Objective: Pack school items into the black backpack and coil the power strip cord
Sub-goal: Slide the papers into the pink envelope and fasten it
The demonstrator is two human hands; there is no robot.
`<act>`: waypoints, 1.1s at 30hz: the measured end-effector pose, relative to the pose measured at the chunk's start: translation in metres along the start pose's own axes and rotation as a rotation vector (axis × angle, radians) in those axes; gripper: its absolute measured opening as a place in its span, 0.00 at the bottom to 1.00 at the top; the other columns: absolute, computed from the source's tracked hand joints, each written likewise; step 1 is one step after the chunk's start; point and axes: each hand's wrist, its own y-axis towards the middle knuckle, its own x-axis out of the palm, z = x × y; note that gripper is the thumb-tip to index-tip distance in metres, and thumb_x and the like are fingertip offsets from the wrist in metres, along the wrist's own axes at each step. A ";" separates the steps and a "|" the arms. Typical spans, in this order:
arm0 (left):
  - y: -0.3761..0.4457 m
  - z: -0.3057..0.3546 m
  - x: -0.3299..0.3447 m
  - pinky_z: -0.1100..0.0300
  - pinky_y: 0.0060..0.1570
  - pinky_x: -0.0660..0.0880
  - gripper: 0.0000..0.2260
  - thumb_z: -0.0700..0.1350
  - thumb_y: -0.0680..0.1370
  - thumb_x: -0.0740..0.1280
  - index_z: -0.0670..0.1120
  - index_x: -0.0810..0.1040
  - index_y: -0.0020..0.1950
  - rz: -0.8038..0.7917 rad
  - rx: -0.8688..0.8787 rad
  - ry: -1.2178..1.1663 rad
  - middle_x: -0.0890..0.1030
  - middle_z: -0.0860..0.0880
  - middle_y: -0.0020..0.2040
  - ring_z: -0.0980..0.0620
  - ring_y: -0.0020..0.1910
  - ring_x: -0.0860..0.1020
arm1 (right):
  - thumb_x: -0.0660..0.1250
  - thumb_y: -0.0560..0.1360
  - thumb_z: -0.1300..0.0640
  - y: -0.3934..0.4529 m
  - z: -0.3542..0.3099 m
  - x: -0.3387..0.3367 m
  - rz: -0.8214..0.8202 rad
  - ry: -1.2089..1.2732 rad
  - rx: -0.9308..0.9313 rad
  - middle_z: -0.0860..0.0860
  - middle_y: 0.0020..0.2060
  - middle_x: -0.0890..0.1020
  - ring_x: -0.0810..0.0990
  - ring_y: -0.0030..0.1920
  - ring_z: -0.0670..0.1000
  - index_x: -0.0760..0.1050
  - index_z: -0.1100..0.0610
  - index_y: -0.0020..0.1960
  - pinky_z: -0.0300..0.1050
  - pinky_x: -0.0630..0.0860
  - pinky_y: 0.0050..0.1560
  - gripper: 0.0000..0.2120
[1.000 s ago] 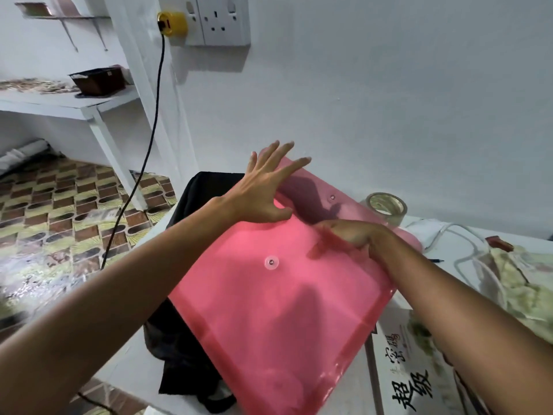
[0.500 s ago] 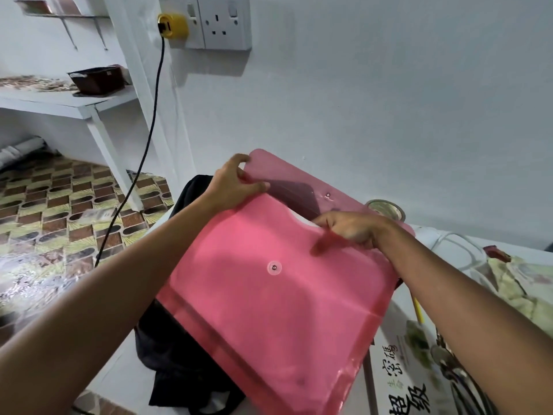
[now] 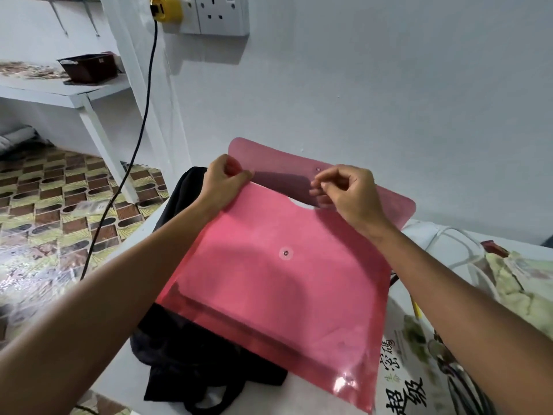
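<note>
A pink plastic snap folder (image 3: 278,283) is held tilted over the black backpack (image 3: 185,357), which lies on the white table. The folder's flap is open and stands up behind. My left hand (image 3: 221,184) grips the folder's top left edge at the flap fold. My right hand (image 3: 344,193) pinches the flap near its snap button, fingers curled. A black cord (image 3: 140,130) runs from a yellow plug (image 3: 166,9) in the wall socket down to the floor. The power strip itself is not in view.
A printed sheet with Chinese characters (image 3: 404,393) lies at the lower right. White cable loops (image 3: 449,241) and a patterned cloth (image 3: 520,280) sit at the right. A white shelf (image 3: 68,91) with a dark box (image 3: 88,67) stands at the left, above a tiled floor.
The folder has risen and its flap has swung fully open. My left hand went from spread flat to gripping the top left edge. My right hand moved up to pinch the flap.
</note>
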 end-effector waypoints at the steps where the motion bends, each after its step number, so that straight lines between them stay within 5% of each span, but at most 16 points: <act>1: -0.002 0.000 0.000 0.59 0.33 0.69 0.09 0.48 0.70 0.72 0.51 0.73 0.37 -0.003 -0.019 -0.006 0.74 0.54 0.33 0.54 0.32 0.71 | 0.60 0.75 0.73 -0.001 -0.002 0.000 0.047 -0.018 -0.061 0.58 0.37 0.83 0.85 0.35 0.53 0.78 0.63 0.41 0.45 0.82 0.36 0.11; 4: -0.008 -0.003 -0.001 0.64 0.35 0.72 0.03 0.44 0.72 0.67 0.46 0.77 0.39 -0.028 -0.045 -0.047 0.77 0.50 0.36 0.53 0.36 0.74 | 0.60 0.73 0.73 -0.001 -0.010 -0.002 0.168 -0.075 -0.204 0.58 0.33 0.82 0.83 0.30 0.50 0.78 0.64 0.40 0.39 0.76 0.30 0.11; 8: -0.014 -0.011 -0.004 0.59 0.42 0.74 0.13 0.45 0.71 0.58 0.42 0.81 0.37 -0.026 -0.111 -0.300 0.81 0.45 0.37 0.50 0.39 0.78 | 0.60 0.70 0.72 0.007 -0.009 -0.001 0.214 -0.286 -0.228 0.41 0.32 0.79 0.77 0.31 0.39 0.81 0.61 0.40 0.27 0.68 0.35 0.13; 10: -0.013 -0.016 -0.005 0.56 0.44 0.73 0.18 0.46 0.73 0.56 0.42 0.82 0.34 -0.034 -0.186 -0.362 0.82 0.43 0.36 0.49 0.38 0.79 | 0.63 0.72 0.70 0.009 -0.003 0.000 0.039 -0.377 -0.073 0.44 0.37 0.82 0.79 0.37 0.39 0.82 0.59 0.45 0.28 0.72 0.42 0.12; 13: -0.012 -0.019 -0.011 0.55 0.44 0.70 0.26 0.52 0.77 0.54 0.44 0.78 0.25 -0.106 -0.257 -0.468 0.80 0.44 0.37 0.49 0.36 0.76 | 0.70 0.72 0.63 0.002 0.010 0.000 -0.404 -0.434 0.150 0.52 0.47 0.84 0.82 0.49 0.50 0.81 0.58 0.53 0.43 0.76 0.57 0.11; 15: -0.014 -0.016 -0.018 0.58 0.42 0.70 0.26 0.51 0.78 0.58 0.44 0.77 0.23 -0.176 -0.267 -0.476 0.80 0.45 0.36 0.51 0.36 0.76 | 0.70 0.73 0.62 -0.005 0.014 0.002 -0.510 -0.430 0.181 0.52 0.47 0.84 0.82 0.50 0.50 0.82 0.57 0.53 0.45 0.75 0.56 0.09; 19: -0.011 -0.017 -0.030 0.60 0.42 0.75 0.07 0.36 0.71 0.73 0.46 0.81 0.35 -0.452 -0.029 0.102 0.82 0.50 0.33 0.56 0.35 0.78 | 0.66 0.69 0.67 -0.012 0.010 0.007 -0.584 -0.347 0.249 0.48 0.35 0.83 0.79 0.35 0.45 0.82 0.54 0.46 0.41 0.74 0.41 0.12; 23: -0.013 -0.004 -0.018 0.59 0.55 0.75 0.12 0.36 0.68 0.73 0.47 0.83 0.50 -0.633 0.184 0.576 0.83 0.49 0.48 0.54 0.47 0.79 | 0.67 0.65 0.62 -0.018 0.009 0.015 -0.737 -0.430 0.290 0.47 0.37 0.84 0.80 0.37 0.43 0.83 0.50 0.44 0.40 0.75 0.39 0.12; 27: -0.035 0.018 0.009 0.68 0.52 0.68 0.18 0.40 0.70 0.70 0.47 0.81 0.59 -0.790 0.372 0.692 0.80 0.54 0.55 0.58 0.52 0.75 | 0.69 0.65 0.58 -0.023 0.014 0.017 -0.718 -0.611 0.248 0.47 0.39 0.83 0.81 0.42 0.48 0.82 0.47 0.45 0.44 0.77 0.44 0.11; 33: -0.057 0.023 0.040 0.58 0.53 0.76 0.14 0.43 0.71 0.69 0.47 0.81 0.56 -0.975 0.353 0.664 0.82 0.51 0.53 0.53 0.52 0.79 | 0.67 0.66 0.65 -0.031 0.007 0.013 -0.749 -0.658 0.238 0.45 0.34 0.79 0.78 0.38 0.46 0.79 0.49 0.41 0.41 0.73 0.37 0.12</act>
